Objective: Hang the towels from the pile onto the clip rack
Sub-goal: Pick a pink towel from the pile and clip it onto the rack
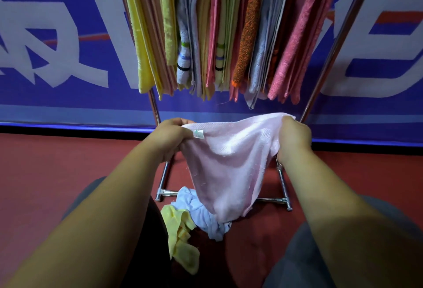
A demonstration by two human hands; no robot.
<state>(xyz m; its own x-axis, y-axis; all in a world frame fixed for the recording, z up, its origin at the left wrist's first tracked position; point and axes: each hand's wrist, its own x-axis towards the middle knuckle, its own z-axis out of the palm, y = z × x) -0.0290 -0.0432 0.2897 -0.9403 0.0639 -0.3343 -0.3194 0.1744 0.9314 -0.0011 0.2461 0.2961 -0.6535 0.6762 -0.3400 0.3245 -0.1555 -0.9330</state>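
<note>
A pale pink towel (229, 161) hangs stretched between my two hands in the middle of the view. My left hand (170, 137) pinches its upper left corner, beside a small white label. My right hand (294, 138) grips the upper right corner. The towel's lower end drapes down onto the pile on the floor, where a light blue towel (206, 216) and a yellow towel (180, 237) lie crumpled. Above, several towels (229, 35) in yellow, pink, orange and grey hang side by side from the rack; its clips are out of view.
The rack's chrome frame has slanted legs (325, 77) on both sides and a low base bar (272, 200) on the red floor. A blue wall banner (68, 58) with white lettering stands right behind it. My knees are at the bottom corners.
</note>
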